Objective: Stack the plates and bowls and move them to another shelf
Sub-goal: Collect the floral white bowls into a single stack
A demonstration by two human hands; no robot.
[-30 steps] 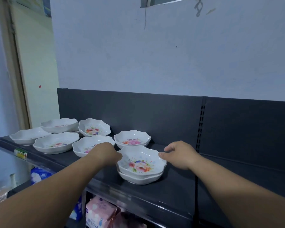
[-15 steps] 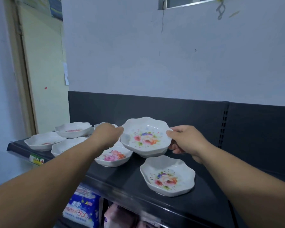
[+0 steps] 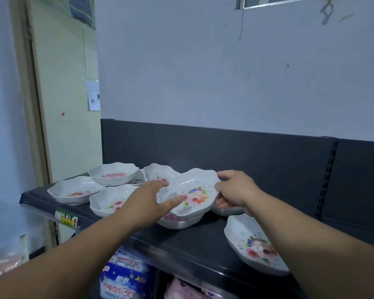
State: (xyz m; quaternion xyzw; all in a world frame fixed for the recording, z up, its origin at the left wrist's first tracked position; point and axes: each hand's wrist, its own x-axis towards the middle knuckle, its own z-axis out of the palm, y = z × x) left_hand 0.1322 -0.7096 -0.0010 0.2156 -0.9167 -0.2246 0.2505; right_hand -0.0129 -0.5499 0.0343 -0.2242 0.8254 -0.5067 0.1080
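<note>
Both my hands hold a white flower-printed bowl (image 3: 192, 190) just above a second bowl (image 3: 179, 221) on the dark top shelf (image 3: 203, 244). My left hand (image 3: 147, 199) grips its left rim with the thumb lying inside. My right hand (image 3: 233, 190) grips the right rim. Another floral bowl (image 3: 253, 244) lies at the right, partly behind my right forearm. One more bowl (image 3: 227, 210) shows under my right hand. Several matching bowls (image 3: 108, 199) stand on the left part of the shelf.
The dark back panel (image 3: 246, 156) of the shelf rises behind the bowls, with a pale wall above it. A door frame (image 3: 30, 104) stands at the left. On the lower shelf lie tissue packs (image 3: 125, 279). A price label (image 3: 66, 217) hangs on the shelf's front edge.
Both hands lifted the top bowl off the one at the right, carried it left and brought it down over another bowl. The view shifted left.
</note>
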